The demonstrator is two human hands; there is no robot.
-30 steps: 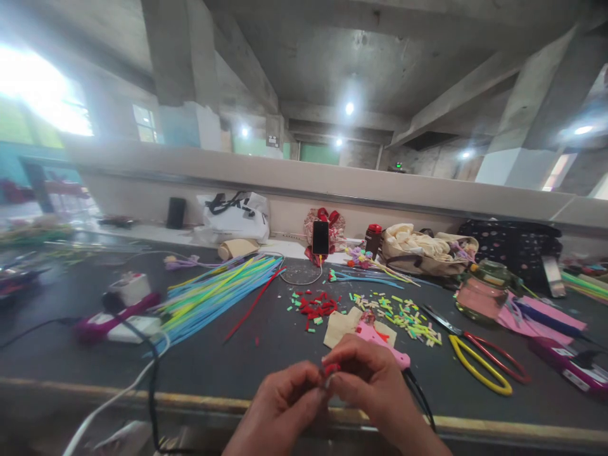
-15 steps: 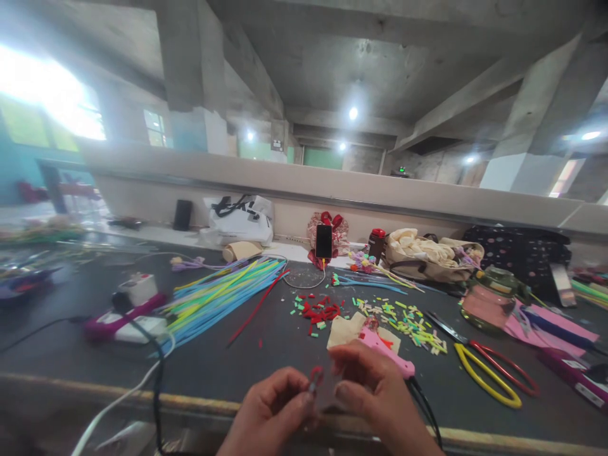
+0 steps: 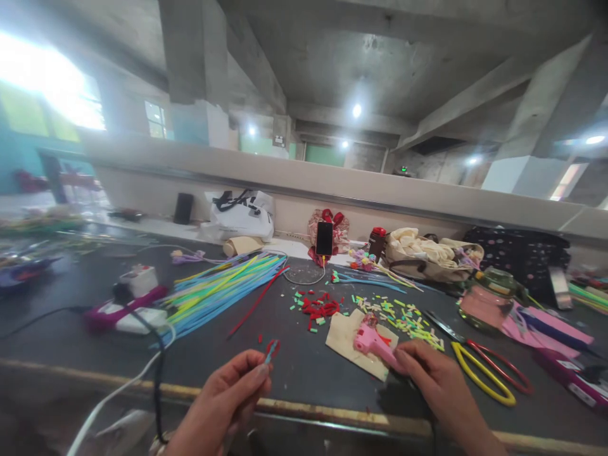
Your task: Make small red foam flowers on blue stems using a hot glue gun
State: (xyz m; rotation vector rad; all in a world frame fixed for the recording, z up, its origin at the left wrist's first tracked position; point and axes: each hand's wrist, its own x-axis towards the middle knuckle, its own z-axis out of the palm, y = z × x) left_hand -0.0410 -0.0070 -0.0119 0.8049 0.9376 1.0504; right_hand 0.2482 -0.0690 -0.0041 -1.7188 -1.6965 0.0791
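Above the table's front edge, my left hand pinches a small bent pipe-cleaner piece, red at its loop and light blue near my fingertips. My right hand has its fingers closed around the handle end of a pink hot glue gun. The gun's front part lies over a beige sheet. Behind it are cut red pieces and a scatter of short yellow, green and pale pieces. One long red pipe cleaner lies apart on the dark table.
Scissors with red and yellow handles lie right of my right hand. At left are a bundle of long pipe cleaners and a power strip with cables. A phone, a jar and bags stand farther back.
My hands have moved apart. The left went leftward with the pipe-cleaner piece; the right moved to the right and took hold of the glue gun's handle.
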